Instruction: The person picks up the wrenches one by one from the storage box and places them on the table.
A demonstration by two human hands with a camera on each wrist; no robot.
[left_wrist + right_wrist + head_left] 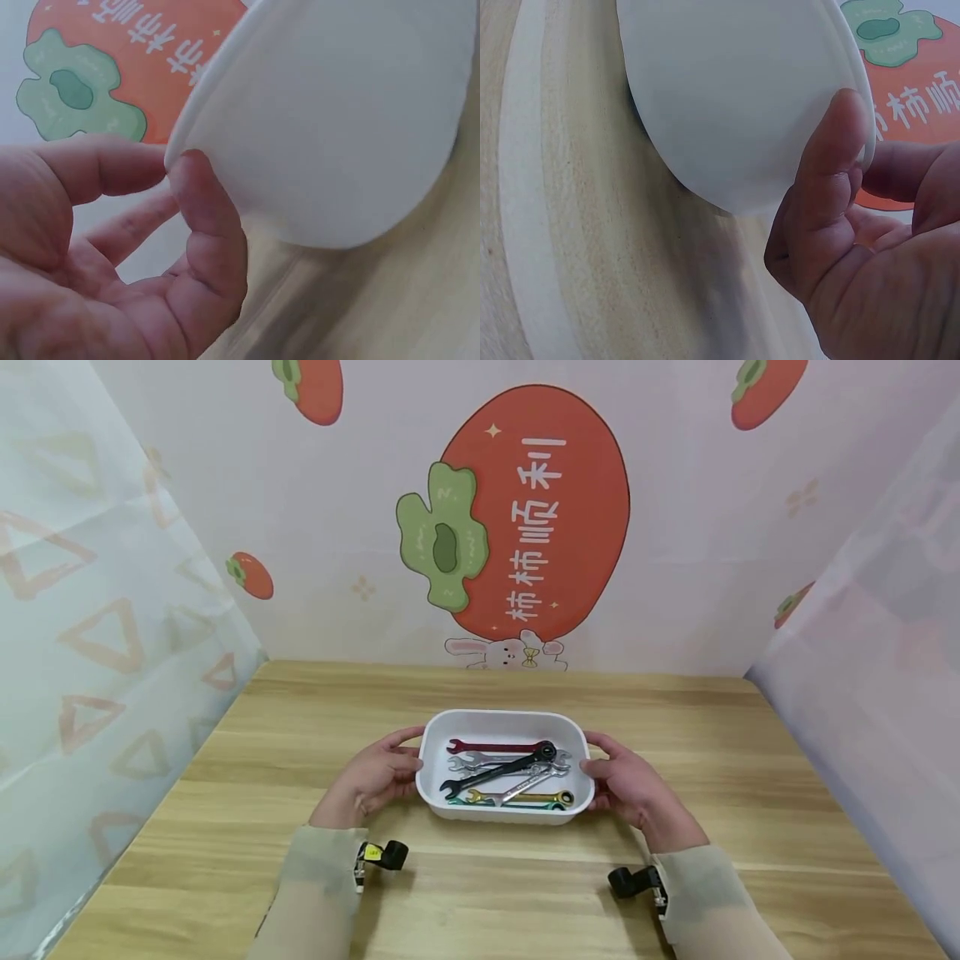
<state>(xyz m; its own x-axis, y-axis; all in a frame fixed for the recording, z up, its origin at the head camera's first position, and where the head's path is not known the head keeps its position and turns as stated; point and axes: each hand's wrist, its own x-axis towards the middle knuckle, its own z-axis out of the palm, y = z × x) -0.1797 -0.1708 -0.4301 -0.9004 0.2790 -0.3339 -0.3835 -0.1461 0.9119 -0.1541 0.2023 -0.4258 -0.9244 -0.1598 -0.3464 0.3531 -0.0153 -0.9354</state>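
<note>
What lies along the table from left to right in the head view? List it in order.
Left hand → white tray holding wrenches → right hand.

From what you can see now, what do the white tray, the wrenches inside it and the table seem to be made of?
White tray: probably thin plastic or foam, matte, smooth rounded wall with a thin rim in both wrist views.
Wrenches: metal, by shape; some bare silver, others with a red, black, gold or green finish.
Table: wood or wood-look laminate, pale with grain lines; which one is unclear.
</note>
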